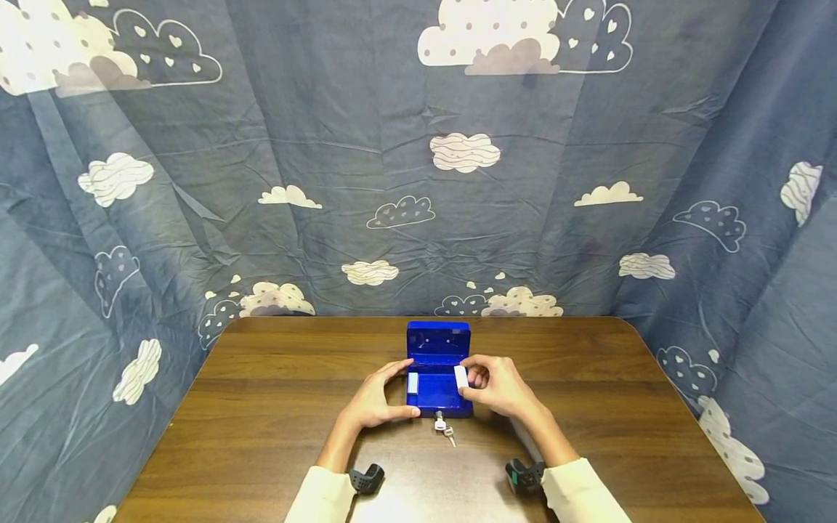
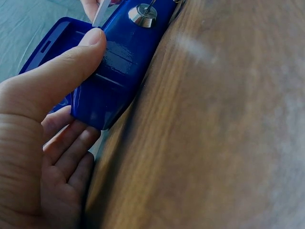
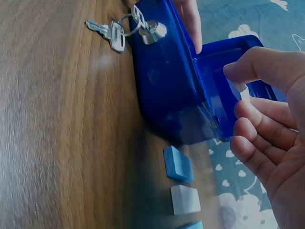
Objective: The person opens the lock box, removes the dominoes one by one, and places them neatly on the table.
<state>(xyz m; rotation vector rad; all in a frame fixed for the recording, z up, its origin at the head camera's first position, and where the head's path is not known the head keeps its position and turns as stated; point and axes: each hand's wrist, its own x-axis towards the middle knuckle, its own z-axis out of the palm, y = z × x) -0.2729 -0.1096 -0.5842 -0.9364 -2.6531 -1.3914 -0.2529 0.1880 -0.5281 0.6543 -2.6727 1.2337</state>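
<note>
A blue cash box (image 1: 439, 410) stands on the table with its lid (image 1: 438, 338) raised at the back. My left hand (image 1: 375, 398) grips the box's left end, thumb at the front corner and fingers towards the back. Inside, along the left wall, lies a small white and light-blue block (image 1: 413, 383). Over the right end of the box, my right hand (image 1: 500, 385) pinches a white block (image 1: 461, 377) between thumb and fingers. In the right wrist view only a sliver of that white block shows. Keys (image 1: 449, 433) hang from the silver lock (image 3: 153, 32) on the box's front.
In the right wrist view, a light-blue block (image 3: 178, 164), a white block (image 3: 186, 200) and part of another light-blue block (image 3: 193, 225) lie beside the box's right end. The wooden table (image 1: 275, 421) runs back to a cloud-patterned curtain (image 1: 340, 145).
</note>
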